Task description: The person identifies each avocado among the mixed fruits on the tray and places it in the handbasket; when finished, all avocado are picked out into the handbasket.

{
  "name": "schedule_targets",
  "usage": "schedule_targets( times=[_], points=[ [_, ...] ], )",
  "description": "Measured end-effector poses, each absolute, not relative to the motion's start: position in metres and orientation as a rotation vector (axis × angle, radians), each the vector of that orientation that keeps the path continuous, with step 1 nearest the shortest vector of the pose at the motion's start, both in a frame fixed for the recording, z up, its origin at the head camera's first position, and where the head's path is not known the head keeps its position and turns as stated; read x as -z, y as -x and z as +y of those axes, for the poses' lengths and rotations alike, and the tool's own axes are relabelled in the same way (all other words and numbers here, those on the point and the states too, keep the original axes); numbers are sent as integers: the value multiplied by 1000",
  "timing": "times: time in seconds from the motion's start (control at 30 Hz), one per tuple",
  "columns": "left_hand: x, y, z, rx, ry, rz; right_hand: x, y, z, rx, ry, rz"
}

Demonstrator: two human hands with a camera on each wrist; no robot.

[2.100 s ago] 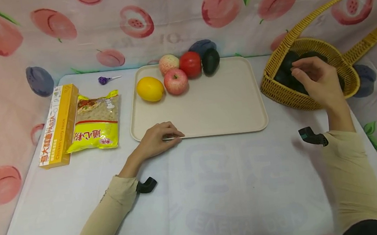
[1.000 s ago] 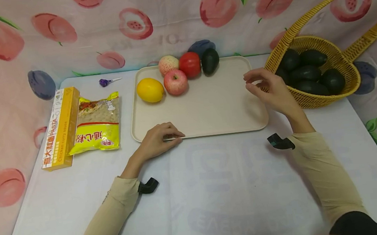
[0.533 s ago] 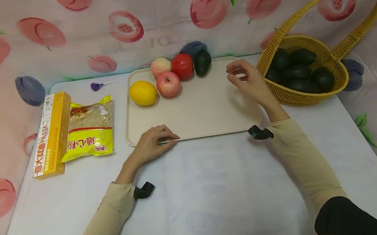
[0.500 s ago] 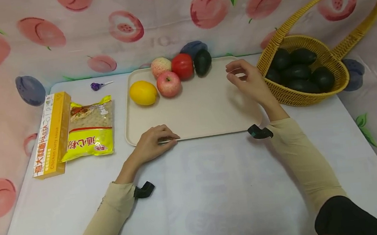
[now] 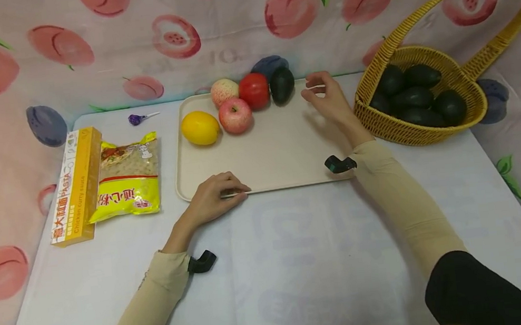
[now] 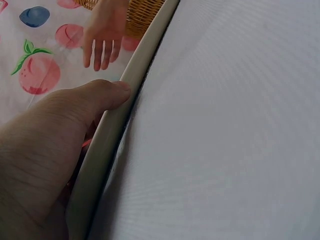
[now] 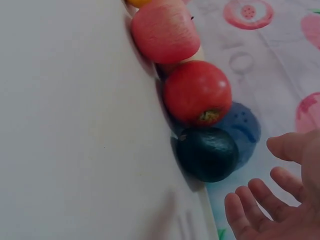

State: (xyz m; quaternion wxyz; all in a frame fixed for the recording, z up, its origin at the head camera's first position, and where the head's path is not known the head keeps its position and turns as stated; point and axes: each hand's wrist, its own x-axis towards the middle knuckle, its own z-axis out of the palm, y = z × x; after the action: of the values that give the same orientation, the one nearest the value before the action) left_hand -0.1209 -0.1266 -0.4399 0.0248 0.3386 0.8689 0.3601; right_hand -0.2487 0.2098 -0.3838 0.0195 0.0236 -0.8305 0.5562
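Observation:
My left hand (image 5: 214,196) pinches the front rim of a beige tray (image 5: 289,164), its thumb on the outer side in the left wrist view. On the tray, a yellow lemon (image 5: 200,127), a pink apple (image 5: 235,116), a speckled pale peach (image 5: 224,91), a red tomato-like fruit (image 5: 254,91) and a dark green avocado (image 5: 282,85) sit toward the back left. My right hand (image 5: 329,99) hovers over the tray's back right with loosely bent fingers, just right of the avocado. In the right wrist view the hand holds nothing and stays apart from the avocado (image 7: 208,154).
A wicker basket (image 5: 400,134) with a tall handle stands right of the tray and holds several dark avocados (image 5: 413,97). To the left lie a yellow pasta box (image 5: 77,187), a pasta bag (image 5: 128,176) and a purple lollipop (image 5: 137,119). A fruit-print cloth hangs behind.
My right hand has moved left from over the basket to the tray's back right, beside the avocado. The left hand keeps hold of the tray rim. The head view has shifted slightly.

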Motion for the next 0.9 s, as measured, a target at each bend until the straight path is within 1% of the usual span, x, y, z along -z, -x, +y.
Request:
schedule_targets(
  times=[0.2,0.43,0.7,0.9],
  points=[
    [442,119,-129,-1117,-1034,2691,390,266,199,-1774,66,-2627],
    [440,119,-131,-1103,-1023,2695,396,285,185,-1869,152,-2683],
    [439,121,-130,-1109,-1043,2686,401,300,171,-1810,269,-2685],
    [439,122,-129,-1088,-1059,2702,407,308,165,-1698,294,-2740]
  ],
)
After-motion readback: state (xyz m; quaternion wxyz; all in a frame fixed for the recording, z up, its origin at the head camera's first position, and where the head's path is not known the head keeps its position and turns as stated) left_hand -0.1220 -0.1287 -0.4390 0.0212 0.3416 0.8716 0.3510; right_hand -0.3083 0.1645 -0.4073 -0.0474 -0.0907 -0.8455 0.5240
